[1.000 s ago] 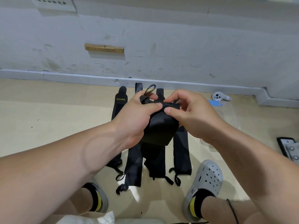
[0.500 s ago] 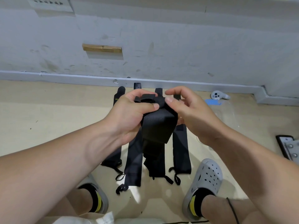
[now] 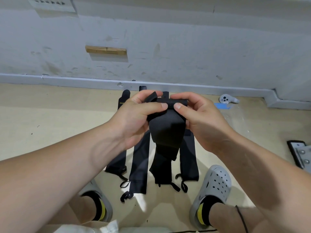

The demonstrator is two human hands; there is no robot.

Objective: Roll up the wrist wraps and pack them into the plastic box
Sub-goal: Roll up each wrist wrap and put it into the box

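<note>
I hold a black wrist wrap up in front of me, its top end folded into a small roll and the rest hanging down. My left hand pinches the left side of the roll between thumb and fingers. The roll's right side is pinched by my right hand. Several more black wrist wraps lie flat side by side on the floor below, loops toward me. A clear plastic box shows faintly on the floor to the right, partly behind my right hand.
A white controller and a blue tape patch lie near the grey wall base. A black-edged metal object sits at the right edge. My feet in grey clogs flank the wraps on the beige floor.
The top of the held wrap has been turned over into a tighter roll, and its thumb loop no longer sticks up. Both hands stayed in the same place.
</note>
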